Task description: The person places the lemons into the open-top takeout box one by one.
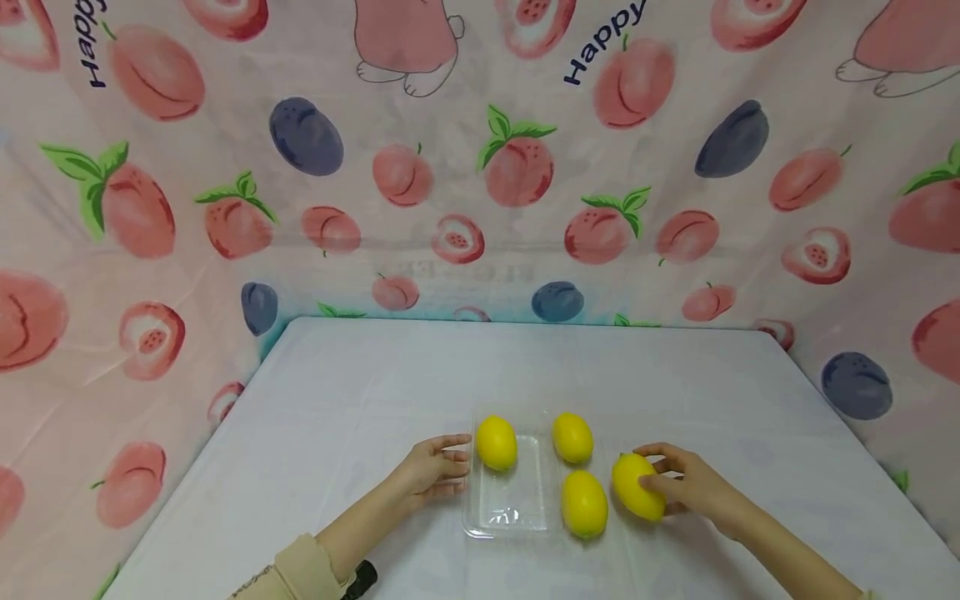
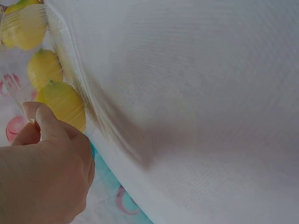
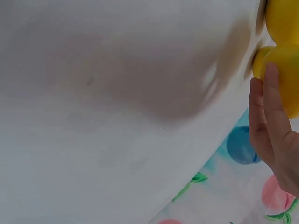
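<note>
Right hand (image 1: 693,487) is clamping thumb and fingers round a lemon (image 1: 630,492), holding it to the right of the clear tray (image 1: 512,500); the views are not showing whether that lemon is touching the tabletop (image 1: 360,375). Left hand (image 1: 433,468) is pinching the tray's left edge. A second lemon (image 1: 497,443) is sitting inside the tray, toward its far left corner. A third lemon (image 1: 572,437) and, nearer the person, a fourth lemon (image 1: 585,504) are lying just right of the tray.
</note>
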`<state>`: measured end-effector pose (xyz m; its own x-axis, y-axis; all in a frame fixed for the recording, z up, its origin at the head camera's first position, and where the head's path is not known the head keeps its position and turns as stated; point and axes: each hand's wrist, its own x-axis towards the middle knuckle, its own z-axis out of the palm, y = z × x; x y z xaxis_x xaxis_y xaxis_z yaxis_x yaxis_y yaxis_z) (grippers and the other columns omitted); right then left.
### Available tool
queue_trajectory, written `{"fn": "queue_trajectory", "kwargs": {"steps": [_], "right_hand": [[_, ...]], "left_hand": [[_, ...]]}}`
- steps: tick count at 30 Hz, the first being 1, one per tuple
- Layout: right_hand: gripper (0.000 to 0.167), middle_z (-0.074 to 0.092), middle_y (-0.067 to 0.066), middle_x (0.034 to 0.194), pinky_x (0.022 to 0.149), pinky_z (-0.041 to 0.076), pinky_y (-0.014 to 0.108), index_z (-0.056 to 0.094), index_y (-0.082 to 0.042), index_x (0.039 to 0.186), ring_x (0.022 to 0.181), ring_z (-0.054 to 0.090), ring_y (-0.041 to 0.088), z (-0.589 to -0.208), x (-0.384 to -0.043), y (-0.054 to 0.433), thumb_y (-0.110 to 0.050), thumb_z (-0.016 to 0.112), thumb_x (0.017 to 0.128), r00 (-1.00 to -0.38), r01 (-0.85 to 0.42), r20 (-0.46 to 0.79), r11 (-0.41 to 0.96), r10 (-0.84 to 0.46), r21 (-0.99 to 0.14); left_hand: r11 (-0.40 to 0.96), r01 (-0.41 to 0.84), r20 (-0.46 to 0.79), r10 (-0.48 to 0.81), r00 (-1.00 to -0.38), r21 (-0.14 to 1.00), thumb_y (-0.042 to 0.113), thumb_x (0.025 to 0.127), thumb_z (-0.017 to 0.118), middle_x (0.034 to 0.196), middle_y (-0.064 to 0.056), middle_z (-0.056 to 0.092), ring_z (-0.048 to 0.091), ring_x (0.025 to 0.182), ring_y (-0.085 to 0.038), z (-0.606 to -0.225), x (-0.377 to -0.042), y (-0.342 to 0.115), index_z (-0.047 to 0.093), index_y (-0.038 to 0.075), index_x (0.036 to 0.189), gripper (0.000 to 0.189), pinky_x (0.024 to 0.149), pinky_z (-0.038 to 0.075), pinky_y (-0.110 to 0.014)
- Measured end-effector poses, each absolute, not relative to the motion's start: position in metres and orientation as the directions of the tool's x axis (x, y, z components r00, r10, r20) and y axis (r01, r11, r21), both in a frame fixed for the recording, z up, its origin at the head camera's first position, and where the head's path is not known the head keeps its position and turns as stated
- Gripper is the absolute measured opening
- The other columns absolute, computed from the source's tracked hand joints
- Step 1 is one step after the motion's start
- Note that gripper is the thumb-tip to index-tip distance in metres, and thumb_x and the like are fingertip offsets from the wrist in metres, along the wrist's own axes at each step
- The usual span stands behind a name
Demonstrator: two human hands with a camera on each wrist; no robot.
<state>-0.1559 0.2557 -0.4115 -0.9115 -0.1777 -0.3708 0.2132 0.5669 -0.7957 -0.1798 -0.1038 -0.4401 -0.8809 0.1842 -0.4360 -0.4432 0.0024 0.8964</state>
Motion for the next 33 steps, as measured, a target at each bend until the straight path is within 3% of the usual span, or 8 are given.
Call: {"fn": "queue_trajectory", "kwargs": {"steps": [33], "right_hand": [[0.057, 0.046, 0.022, 0.117, 0.072, 0.06, 0.035, 0.043, 0.0, 0.135, 0.089, 0.055, 0.021, -0.392, -0.164, 0.219, -0.026, 0.064, 0.09, -0.939, 0.159, -0.282, 0.482, -0.195, -0.861]], "left_hand": [[-0.013, -0.455, -0.445, 0.185, -0.876, 0.89, -0.008, 0.086, 0.058, 0.093, -0.004, 0.058, 0.059, 0.071, -0.01, -0.438, -0.181, -0.104, 0.049, -0.001, 0.132, 0.048, 0.064, 0.058, -0.022]]}}
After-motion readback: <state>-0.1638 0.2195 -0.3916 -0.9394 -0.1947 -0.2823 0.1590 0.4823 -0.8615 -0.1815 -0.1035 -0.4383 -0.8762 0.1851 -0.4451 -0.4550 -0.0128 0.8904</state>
